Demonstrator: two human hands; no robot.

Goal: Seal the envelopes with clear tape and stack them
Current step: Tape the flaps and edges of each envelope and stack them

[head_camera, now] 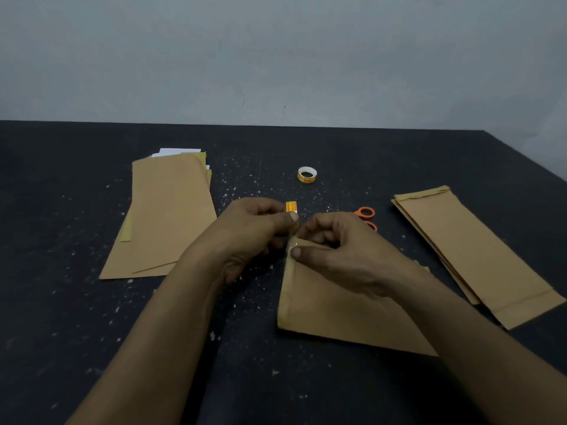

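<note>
A brown envelope [337, 314] lies flat in front of me on the dark table [76, 317]. My left hand [254, 234] grips a small orange-yellow tape roll [291, 207] just past the envelope's far left corner. A strip of clear tape [294, 237] runs from the roll down onto the envelope's folded left edge. My right hand [340, 250] presses its thumb on that strip at the corner, fingers curled above it.
A pile of brown envelopes with white paper showing [165, 210] lies at the left. Another stack of brown envelopes [472, 250] lies at the right. A second tape roll [306, 174] sits farther back, and orange-handled scissors [365, 214] lie behind my right hand.
</note>
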